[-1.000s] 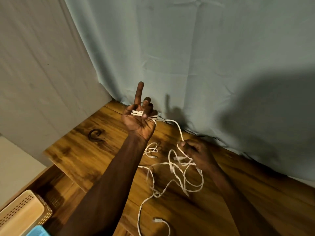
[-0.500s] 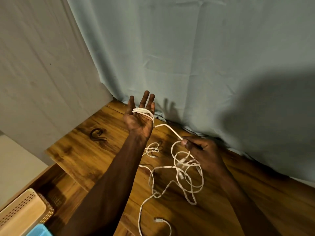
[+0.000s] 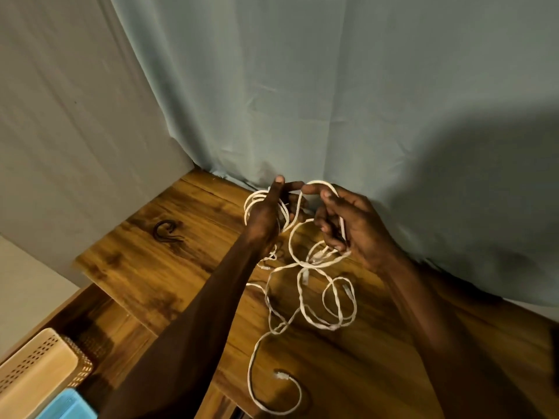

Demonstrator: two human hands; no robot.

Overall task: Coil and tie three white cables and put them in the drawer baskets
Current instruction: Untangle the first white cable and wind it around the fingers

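Near the brown wooden table's [image 3: 169,267] back edge, the left hand [image 3: 266,213] holds coiled thin white cable [image 3: 305,297] while the right hand [image 3: 348,222] pinches its loop.

Wooden tabletop [image 3: 169,267] with dark knot; loose white cables [image 3: 317,297] tangled across it; plug end [image 3: 279,375] near front edge

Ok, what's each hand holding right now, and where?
Left hand: coil of white cable looped around its palm. Right hand: pinches the same cable's free run, just beyond the coil.
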